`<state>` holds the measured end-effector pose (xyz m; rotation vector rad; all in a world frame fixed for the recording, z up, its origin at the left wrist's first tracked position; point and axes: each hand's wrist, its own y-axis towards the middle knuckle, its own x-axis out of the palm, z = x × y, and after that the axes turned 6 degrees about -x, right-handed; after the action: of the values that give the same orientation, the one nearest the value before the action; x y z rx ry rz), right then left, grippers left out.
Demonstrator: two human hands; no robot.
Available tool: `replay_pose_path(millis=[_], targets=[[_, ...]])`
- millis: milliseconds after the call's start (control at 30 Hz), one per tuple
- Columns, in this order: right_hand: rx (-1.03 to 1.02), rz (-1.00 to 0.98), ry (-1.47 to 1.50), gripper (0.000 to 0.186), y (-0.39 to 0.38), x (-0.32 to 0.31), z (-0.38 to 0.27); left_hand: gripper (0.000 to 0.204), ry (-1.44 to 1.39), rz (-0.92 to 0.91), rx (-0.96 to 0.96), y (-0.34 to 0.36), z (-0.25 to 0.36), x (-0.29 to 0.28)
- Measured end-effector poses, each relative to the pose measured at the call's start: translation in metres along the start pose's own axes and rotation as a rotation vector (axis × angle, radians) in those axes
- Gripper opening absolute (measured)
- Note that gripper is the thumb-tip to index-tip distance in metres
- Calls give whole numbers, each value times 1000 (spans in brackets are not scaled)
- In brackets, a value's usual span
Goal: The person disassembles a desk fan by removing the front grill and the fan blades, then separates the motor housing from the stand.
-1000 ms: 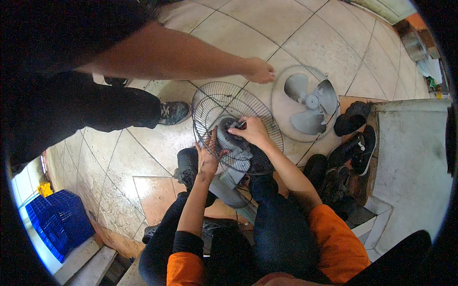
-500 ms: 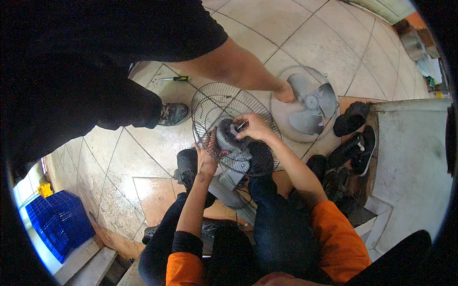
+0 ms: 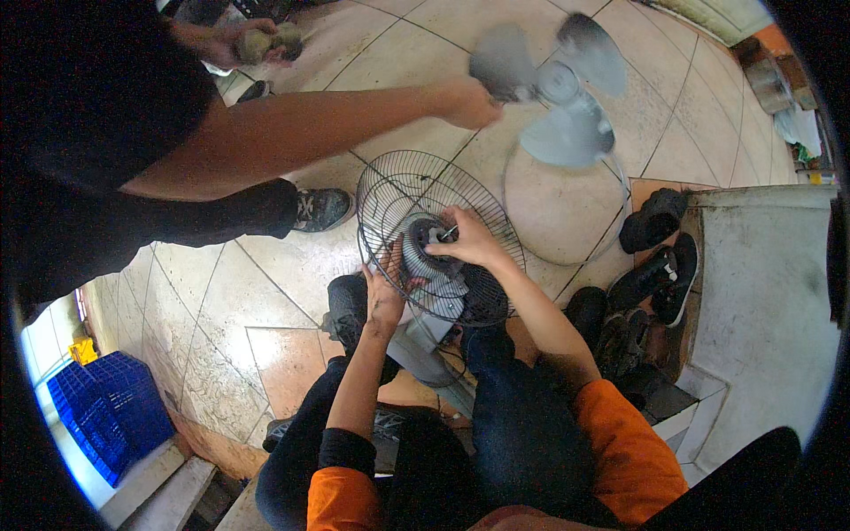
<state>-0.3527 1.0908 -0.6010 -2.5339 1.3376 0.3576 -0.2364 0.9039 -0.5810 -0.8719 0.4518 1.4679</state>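
Note:
A floor fan stands between my knees, its black wire rear guard (image 3: 379,190) surrounding the motor housing (image 3: 445,305). At the guard's left side, my left hand (image 3: 384,296) has its fingers curled round the wires beside the motor. My right hand (image 3: 474,241) is inside the guard, thumb and fingers closed on a small light-coloured piece (image 3: 434,235) at the motor shaft; my fingers partly cover it. Beyond, a co-worker's hand (image 3: 469,102) holds up a grey three-bladed fan blade (image 3: 560,81), blurred by motion. The co-worker's other hand (image 3: 217,44) holds rounded, dull-coloured objects (image 3: 257,44).
A round ring (image 3: 567,264) lies on the tiles right of the guard. Several dark shoes (image 3: 651,221) crowd the low wall (image 3: 761,310) at right. The co-worker's shoe (image 3: 323,211) is left of the guard. A blue plastic crate (image 3: 111,411) stands far left.
The co-worker has lifted the fan blade off the floor, up and away from the ring. The co-worker's arm now covers the screwdriver's place. My hands have barely moved at the shaft.

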Motion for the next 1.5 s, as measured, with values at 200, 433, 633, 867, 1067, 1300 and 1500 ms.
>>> replay_pose_path(millis=[200,433,633,867,1067,1300,1500], targets=[[-13,-202,374,52,7,-14,-26,94,19,47,37,-2,-4,-1],[341,-212,-122,60,9,-5,-17,94,-6,52,22,-2,-16,9],[-259,59,-52,63,2,-4,-2,98,22,-13,-16,-2,-15,6],[-29,-237,503,75,10,-18,-13,99,0,45,9,-3,-12,4],[180,-241,-130,63,14,-5,-3,98,62,11,-30,0,-9,3],[-75,38,15,60,-7,-7,8,100,78,52,42,1,-5,3],[-404,-244,113,49,9,-26,-8,101,52,-43,-66,-1,-10,4]])
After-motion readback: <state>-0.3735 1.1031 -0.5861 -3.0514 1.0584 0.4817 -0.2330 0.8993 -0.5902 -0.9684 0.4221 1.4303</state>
